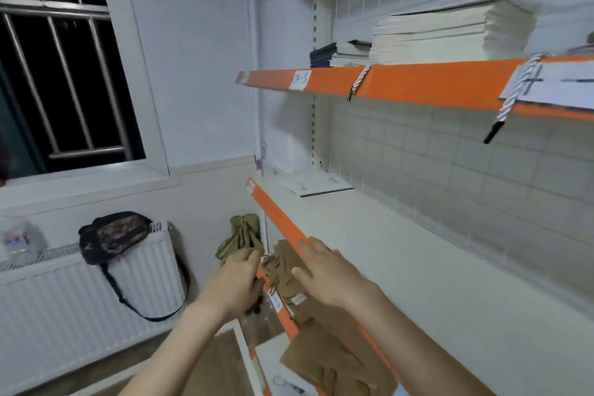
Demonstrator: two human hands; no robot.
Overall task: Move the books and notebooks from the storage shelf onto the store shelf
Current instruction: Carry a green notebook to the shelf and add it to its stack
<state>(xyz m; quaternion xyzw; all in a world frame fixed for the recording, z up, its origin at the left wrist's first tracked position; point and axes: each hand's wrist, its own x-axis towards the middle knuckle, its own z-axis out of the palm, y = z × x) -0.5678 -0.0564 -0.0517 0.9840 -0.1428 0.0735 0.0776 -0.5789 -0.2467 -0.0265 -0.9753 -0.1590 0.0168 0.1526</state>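
A tall stack of white notebooks (450, 32) sits on the upper orange-edged shelf (418, 80), with a smaller stack of dark and white notebooks (337, 53) to its left. One thin white booklet (316, 182) lies at the far left end of the wide middle shelf (418, 267). My right hand (324, 270) hovers with straight fingers over that shelf's orange front edge and holds nothing. My left hand (239, 276) is just left of the edge, its fingers loosely curled; whether they hold anything is unclear.
Brown paper bags (321, 354) lie on the lower shelf under my hands, and an olive bag (241, 235) stands by the shelf post. A white radiator (80, 299) with a black bag (112, 235) and a water bottle (21, 241) on it stands at left under a barred window.
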